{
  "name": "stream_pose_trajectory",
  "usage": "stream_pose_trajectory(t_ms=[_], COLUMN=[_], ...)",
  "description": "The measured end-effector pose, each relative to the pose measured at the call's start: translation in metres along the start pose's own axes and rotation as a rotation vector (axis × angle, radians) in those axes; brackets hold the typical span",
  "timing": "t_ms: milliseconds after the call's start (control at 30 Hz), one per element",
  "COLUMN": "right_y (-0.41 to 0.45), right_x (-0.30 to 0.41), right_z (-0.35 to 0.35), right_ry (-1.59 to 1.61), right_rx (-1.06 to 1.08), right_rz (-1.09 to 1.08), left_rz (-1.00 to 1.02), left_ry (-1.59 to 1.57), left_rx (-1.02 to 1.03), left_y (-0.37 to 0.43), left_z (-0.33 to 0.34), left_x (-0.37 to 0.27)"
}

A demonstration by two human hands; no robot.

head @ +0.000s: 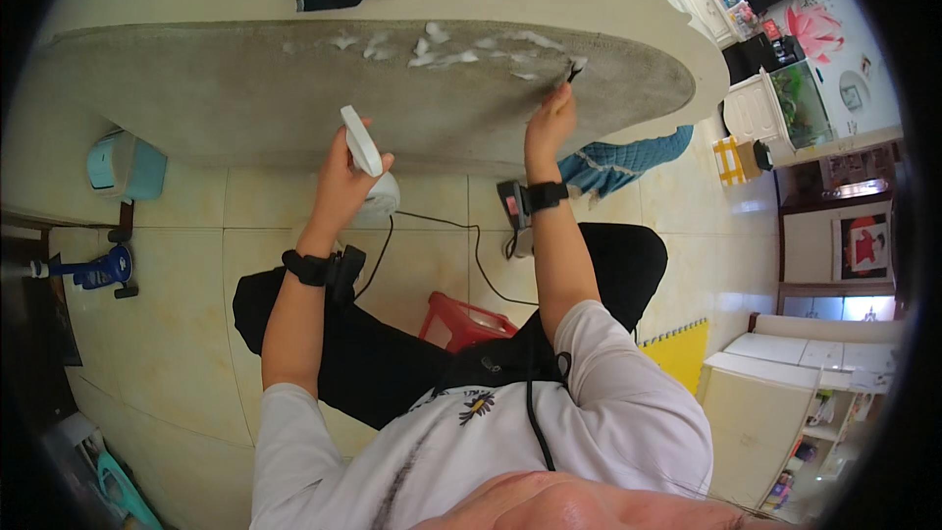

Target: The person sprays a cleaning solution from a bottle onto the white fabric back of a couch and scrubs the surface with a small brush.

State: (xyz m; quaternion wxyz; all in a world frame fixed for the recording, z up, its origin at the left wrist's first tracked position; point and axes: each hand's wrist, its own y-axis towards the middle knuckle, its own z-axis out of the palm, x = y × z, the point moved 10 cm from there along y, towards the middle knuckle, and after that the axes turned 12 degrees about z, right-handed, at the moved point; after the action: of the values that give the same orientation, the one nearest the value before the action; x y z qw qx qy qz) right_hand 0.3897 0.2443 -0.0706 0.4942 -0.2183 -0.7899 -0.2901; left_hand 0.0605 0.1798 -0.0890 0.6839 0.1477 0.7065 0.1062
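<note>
In front of me is a grey fabric panel [257,88] set in a cream carved frame [647,11], like the back of a sofa. White foam [434,51] lies in streaks and blobs along the panel's upper part. My right hand [550,121] grips a slim, dark-tipped tool [575,73], perhaps a small brush. Its end touches the panel in a dab of foam. My left hand [346,180] is wrapped around a white bottle with a spray head [360,141], held lower and apart from the panel. Fingers and head hide part of the bottle's body.
A red plastic stool [467,324] stands between my legs. A black cord [478,258] runs over the tiled floor [184,265]. To the left are a light-blue bin [129,165] and a blue bottle [103,267]. Blue quilted fabric [633,158] hangs at the panel's right end.
</note>
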Motion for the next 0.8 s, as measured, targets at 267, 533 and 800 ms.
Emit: stream_pose_trajectory(t_ms=[267, 533, 800], right_y=[-0.093, -0.048, -0.076], right_x=[0.055, 0.035, 0.042], right_z=[0.129, 0.041, 0.095], right_ry=[-0.384, -0.117, -0.235], right_rx=[0.291, -0.076, 0.089], right_rz=[-0.349, -0.233, -0.505], left_rz=[0.050, 0.156, 0.042], left_ry=[-0.036, 0.030, 0.064], left_rx=[-0.029, -0.112, -0.120], left_y=[0.024, 0.024, 0.003], left_z=[0.009, -0.004, -0.027], left_x=[-0.008, -0.006, 0.005])
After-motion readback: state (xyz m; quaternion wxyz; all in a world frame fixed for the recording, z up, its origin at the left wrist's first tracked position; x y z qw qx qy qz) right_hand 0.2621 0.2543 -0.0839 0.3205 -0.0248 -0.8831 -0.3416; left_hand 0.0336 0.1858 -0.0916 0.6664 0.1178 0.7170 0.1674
